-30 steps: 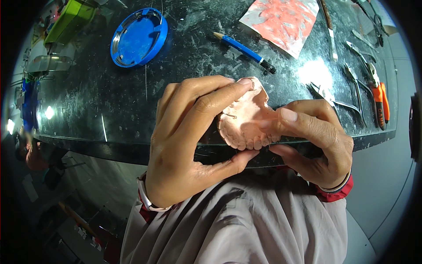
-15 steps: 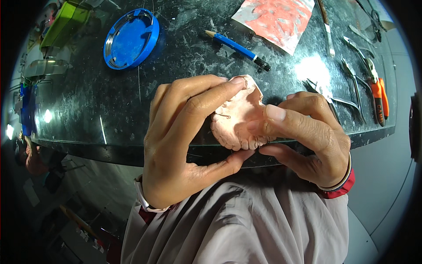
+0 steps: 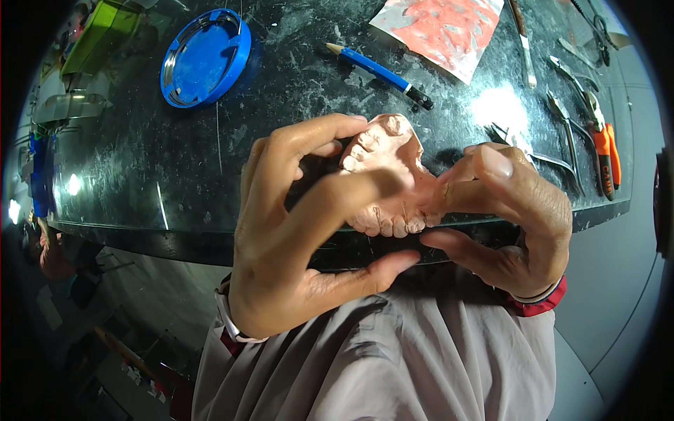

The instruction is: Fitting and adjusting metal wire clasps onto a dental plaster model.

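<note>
Over the near edge of the dark surface (image 3: 189,175), a pinkish plaster tooth model (image 3: 394,156) is held up, its front teeth facing that edge. The right hand (image 3: 516,221) grips the model's right side, fingers curled and the thumb beneath. The left hand (image 3: 277,245) is spread wide: the blurred index finger reaches across the model's hollow, and the thumb stands apart from the teeth. Farther from the near edge lie a blue pencil (image 3: 377,70) and a blue round case (image 3: 205,62). Orange-handled pliers (image 3: 605,158) lie near the right edge.
</note>
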The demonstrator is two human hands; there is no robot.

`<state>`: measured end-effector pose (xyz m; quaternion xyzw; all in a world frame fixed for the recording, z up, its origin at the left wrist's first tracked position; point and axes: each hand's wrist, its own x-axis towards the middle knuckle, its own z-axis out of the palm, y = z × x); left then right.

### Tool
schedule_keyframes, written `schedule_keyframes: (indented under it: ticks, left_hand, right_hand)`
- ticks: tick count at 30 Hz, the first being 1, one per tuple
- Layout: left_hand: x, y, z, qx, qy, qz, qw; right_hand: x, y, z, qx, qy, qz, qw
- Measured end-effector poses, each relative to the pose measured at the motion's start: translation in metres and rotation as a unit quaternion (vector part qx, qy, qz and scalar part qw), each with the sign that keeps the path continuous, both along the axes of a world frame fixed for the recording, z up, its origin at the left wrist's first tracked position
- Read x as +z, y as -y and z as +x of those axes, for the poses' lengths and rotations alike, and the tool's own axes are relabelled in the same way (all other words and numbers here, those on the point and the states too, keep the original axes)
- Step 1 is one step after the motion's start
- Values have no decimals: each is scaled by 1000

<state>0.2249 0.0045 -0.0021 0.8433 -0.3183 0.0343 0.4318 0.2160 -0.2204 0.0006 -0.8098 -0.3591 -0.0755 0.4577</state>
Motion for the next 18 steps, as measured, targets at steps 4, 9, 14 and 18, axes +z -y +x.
schedule_keyframes:
  ticks: [4,9,14,18]
  left_hand:
    - [9,2,-2,-4,7,38,999]
    - [6,3,-2,-3,6,31,999]
    - [8,4,-3,3,-5,30,1000]
    - [10,6,-4,7,-13,36,999]
  right_hand:
    - [-5,-2,-2,-15,10,22,1000]
    - [3,-5,-3,-25,7,-20,999]
    - [6,-6,-3,-28,7,-56,998]
    - [6,-6,-6,-30,8,-68,997]
